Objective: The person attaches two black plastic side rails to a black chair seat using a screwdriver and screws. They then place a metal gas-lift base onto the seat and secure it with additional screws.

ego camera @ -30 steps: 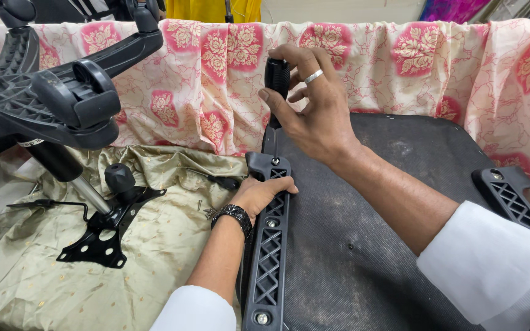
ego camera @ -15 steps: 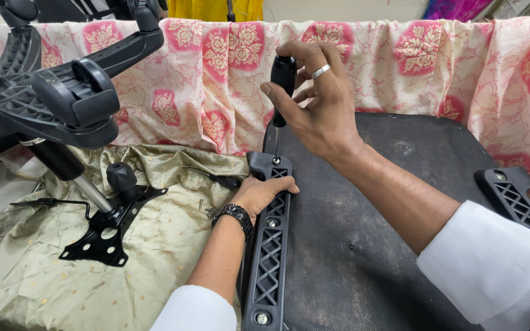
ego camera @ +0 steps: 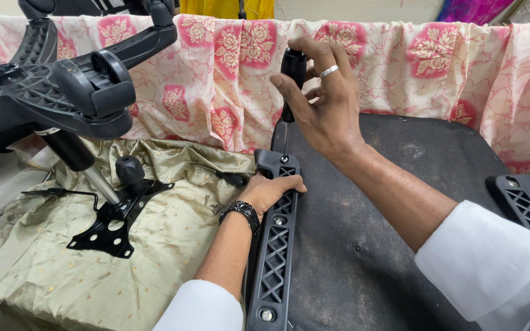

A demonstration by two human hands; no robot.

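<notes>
My right hand (ego camera: 323,101), with a ring on one finger, grips the black handle of a screwdriver (ego camera: 291,76) held upright. Its shaft points down at a screw on the top end of a black ribbed armrest bracket (ego camera: 275,245). That bracket lies along the left edge of an upturned black chair seat (ego camera: 375,245). My left hand (ego camera: 268,191), with a dark wristwatch, rests on the bracket just below the screwdriver tip and presses it against the seat.
A second black bracket (ego camera: 521,199) sits on the seat's right edge. A black chair base with a gas cylinder (ego camera: 62,98) lies at the left, above a black metal mounting plate (ego camera: 115,220) on olive cloth (ego camera: 62,276). Pink flowered cloth (ego camera: 228,55) hangs behind.
My right hand has turned slightly on the screwdriver handle and the fingers have shifted. The left hand and bracket stay where they were.
</notes>
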